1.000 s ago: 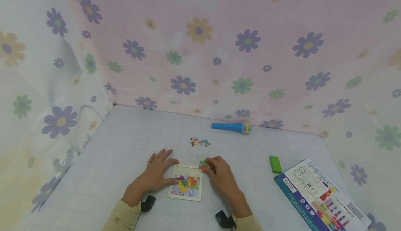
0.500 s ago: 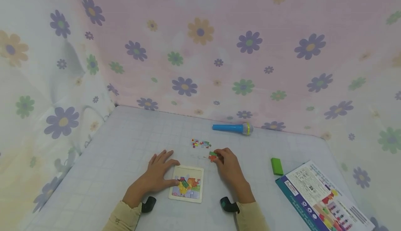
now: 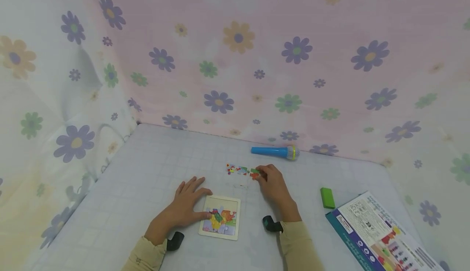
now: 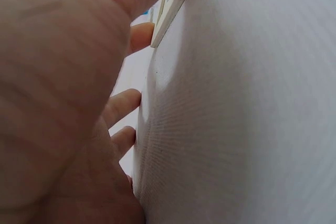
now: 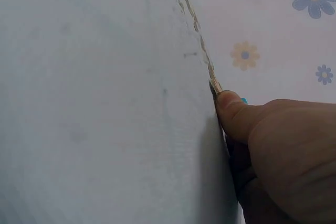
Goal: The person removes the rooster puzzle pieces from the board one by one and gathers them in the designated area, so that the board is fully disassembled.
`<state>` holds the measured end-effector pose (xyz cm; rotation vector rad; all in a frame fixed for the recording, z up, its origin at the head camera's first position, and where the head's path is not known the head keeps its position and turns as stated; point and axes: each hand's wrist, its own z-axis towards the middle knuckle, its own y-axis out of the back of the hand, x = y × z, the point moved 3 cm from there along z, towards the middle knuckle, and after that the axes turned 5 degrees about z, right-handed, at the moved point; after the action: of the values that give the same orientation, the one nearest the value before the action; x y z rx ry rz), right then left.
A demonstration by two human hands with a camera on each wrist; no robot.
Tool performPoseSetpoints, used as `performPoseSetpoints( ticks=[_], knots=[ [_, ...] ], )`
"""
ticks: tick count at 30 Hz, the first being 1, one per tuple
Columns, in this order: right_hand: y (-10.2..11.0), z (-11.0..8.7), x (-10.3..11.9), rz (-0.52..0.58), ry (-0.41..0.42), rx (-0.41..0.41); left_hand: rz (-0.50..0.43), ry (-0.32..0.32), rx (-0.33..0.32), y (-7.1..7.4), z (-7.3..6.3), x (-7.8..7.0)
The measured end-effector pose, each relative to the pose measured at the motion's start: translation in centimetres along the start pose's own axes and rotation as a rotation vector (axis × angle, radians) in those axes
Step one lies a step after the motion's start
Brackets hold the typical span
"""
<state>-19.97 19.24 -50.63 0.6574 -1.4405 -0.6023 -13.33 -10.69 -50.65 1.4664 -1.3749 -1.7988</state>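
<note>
My right hand (image 3: 275,185) pinches a red-and-green jigsaw piece (image 3: 253,173) at its right edge. In the right wrist view the thumb (image 5: 231,108) lies on this piece, down at the table surface. Left of it lie two more jigsaw pieces, a bluish one (image 3: 242,170) and a red-and-yellow one (image 3: 230,168). With fingers spread, my left hand (image 3: 182,209) rests at the left side of a square puzzle tray (image 3: 225,201). Its thumb and index finger touch the tray; in the left wrist view the tray edge (image 4: 170,17) meets the fingers. Joined picture pieces fill the tray's lower part.
A blue toy microphone (image 3: 273,152) lies at the table's back edge. To the right are a green block (image 3: 327,198) and a printed box (image 3: 382,230). Flowered cloth (image 3: 249,58) hangs behind and at both sides of the table (image 3: 158,152).
My right hand has carried the red-and-green jigsaw piece from the tray's upper right corner away, up to the row of two loose pieces. The left hand has stayed at the tray.
</note>
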Motion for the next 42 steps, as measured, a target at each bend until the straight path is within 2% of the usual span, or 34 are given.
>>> performPoseSetpoints(
  ticks=[9,42],
  knots=[
    [0.44,0.76,0.02,0.004,0.001,0.05,-0.017,-0.001,0.015,0.12,0.02,-0.01],
    [0.57,0.78,-0.38,0.041,-0.008,0.053,-0.004,-0.008,0.023,0.08,-0.07,0.06]
  ],
)
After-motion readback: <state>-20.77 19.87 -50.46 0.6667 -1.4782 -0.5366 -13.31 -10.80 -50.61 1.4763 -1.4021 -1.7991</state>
